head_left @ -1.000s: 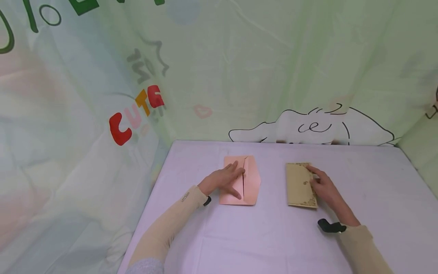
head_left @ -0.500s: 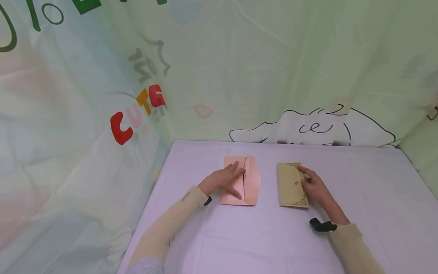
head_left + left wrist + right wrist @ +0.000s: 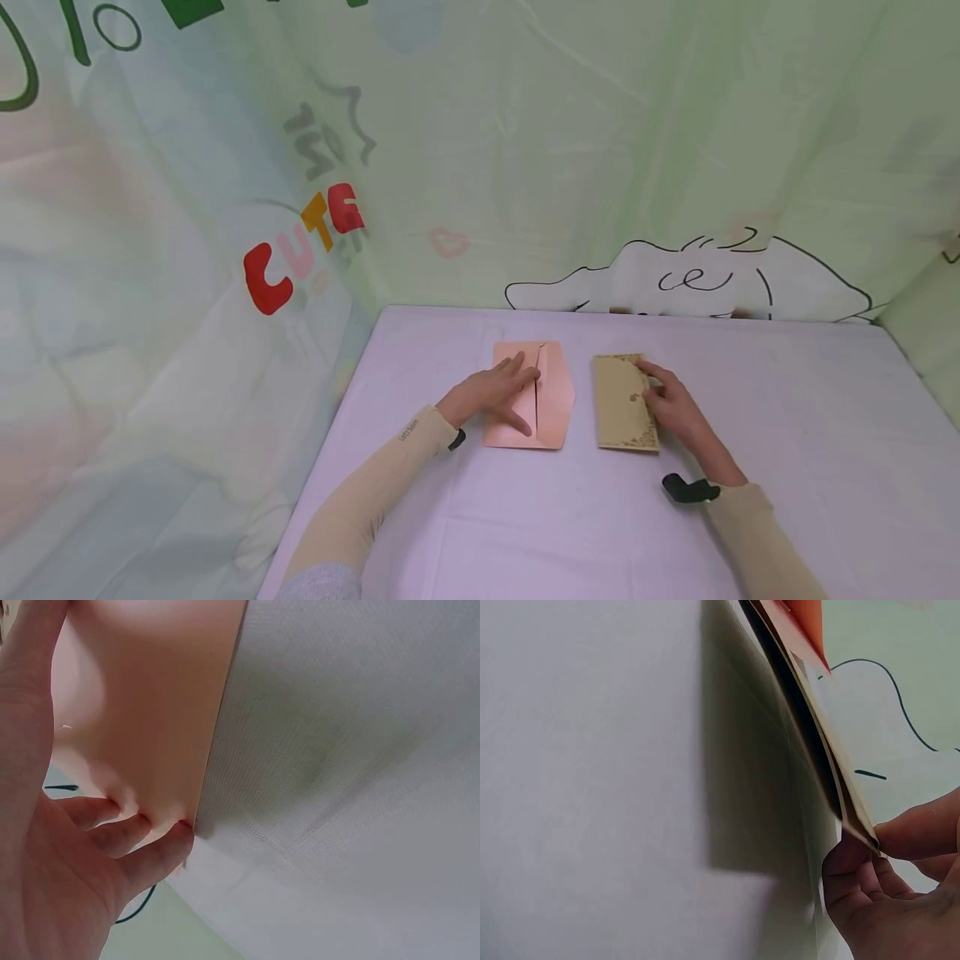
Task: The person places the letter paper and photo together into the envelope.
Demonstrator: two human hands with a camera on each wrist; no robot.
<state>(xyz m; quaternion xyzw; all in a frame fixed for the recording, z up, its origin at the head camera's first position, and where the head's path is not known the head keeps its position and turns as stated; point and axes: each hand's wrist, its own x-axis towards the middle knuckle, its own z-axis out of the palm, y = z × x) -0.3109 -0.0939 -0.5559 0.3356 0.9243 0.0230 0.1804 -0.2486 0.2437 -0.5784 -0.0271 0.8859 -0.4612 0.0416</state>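
A pink envelope (image 3: 557, 400) with a slit running down it and a pointed flap on its right lies on the table. My left hand (image 3: 486, 395) rests on the envelope with spread fingers and thumb; in the left wrist view its fingertips touch the pink paper (image 3: 154, 727) near the edge. To the right is a tan folded card (image 3: 617, 407) with dark ornament along its right side. My right hand (image 3: 675, 410) pinches that edge. In the right wrist view the card (image 3: 821, 727) is raised above the cloth, and its layers part slightly.
A pale lilac cloth covers the table (image 3: 540, 525). Behind it hangs a printed curtain (image 3: 570, 167) with cartoon drawings, and another stretch of curtain (image 3: 150, 375) borders the left side. Each wrist wears a black strap (image 3: 688, 489).
My right hand has carried the tan card leftward, nearer the pink envelope. The left hand and the envelope have stayed in place, while the view has shifted slightly.
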